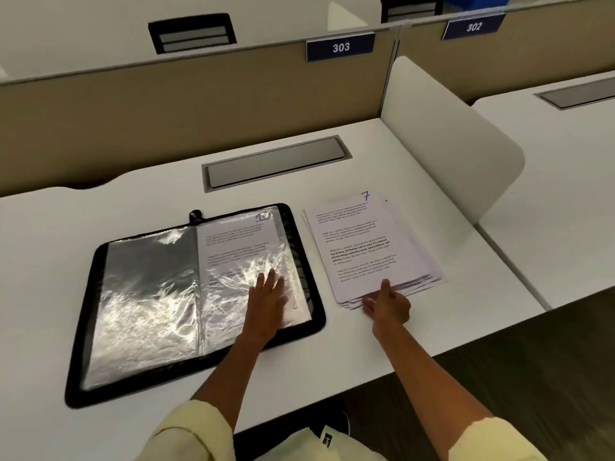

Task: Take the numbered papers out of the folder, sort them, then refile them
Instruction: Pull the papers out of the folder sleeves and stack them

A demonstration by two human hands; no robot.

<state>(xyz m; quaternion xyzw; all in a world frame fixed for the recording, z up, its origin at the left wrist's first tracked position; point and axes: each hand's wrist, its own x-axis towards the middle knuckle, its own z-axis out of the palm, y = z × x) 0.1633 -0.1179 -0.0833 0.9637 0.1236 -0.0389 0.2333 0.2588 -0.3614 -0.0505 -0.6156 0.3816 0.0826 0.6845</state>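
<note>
Plastic sleeves: glossy, crinkled, slippery; sheet 10 (238, 241) inside folder (196, 294), frame centre on surface (332, 347).
Left hand (266, 301): flat, fingers straight, pressing the sleeve.
Right hand (387, 302): thumb on top, pinching stack (369, 244) near edge, right of centre.
Handling: light, floppy, prone to fan; lift by near edge.

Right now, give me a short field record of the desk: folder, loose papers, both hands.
folder: open flat on the desk, clear sleeves showing
right sleeve page: sheet marked 10 inside
left sleeve: looks empty, glare makes it hard to tell
paper stack: right of the folder, sheet 7 on top, edges fanned
left hand: flat, pressing the right sleeve
right hand: at the stack's near edge, thumb on top, fingers at the lower sheets
</note>
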